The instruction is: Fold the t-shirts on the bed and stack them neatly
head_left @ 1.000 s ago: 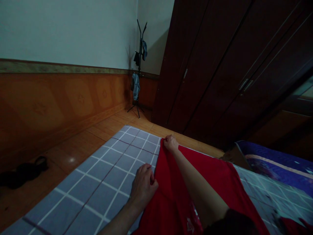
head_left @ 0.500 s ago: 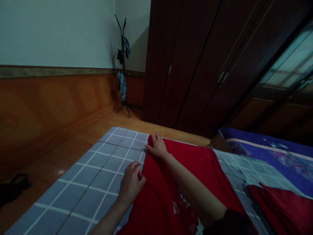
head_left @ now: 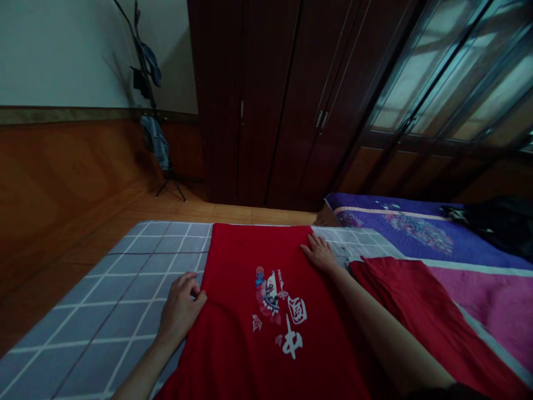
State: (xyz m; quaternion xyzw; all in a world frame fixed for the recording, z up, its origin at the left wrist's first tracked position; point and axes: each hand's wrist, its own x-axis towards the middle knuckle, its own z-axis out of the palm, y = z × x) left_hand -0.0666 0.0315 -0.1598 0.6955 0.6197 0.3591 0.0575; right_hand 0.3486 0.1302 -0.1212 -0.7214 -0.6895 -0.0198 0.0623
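A red T-shirt (head_left: 237,266) with a white, pink and blue print lies spread on a grey-and-white checked sheet (head_left: 145,278). White lettering on its front reads sideways. At the shirt's left edge, my left hand (head_left: 181,305) is closed, its fingers curled and its thumb against the red cloth; its fingertips are partly hidden. Flat on the shirt's far right corner rests my right hand (head_left: 320,253), fingers stretched out.
Another red cloth (head_left: 408,294) lies to the right on the bed. Beyond it are a purple patterned bed surface (head_left: 375,214) and a dark heap (head_left: 499,222). A dark wardrobe (head_left: 258,111) and a coat stand (head_left: 145,72) stand at the back.
My right hand has moved from the shirt's far left corner to its far right corner, uncovering the print. My left hand stays by the left edge. The view has turned to the right.
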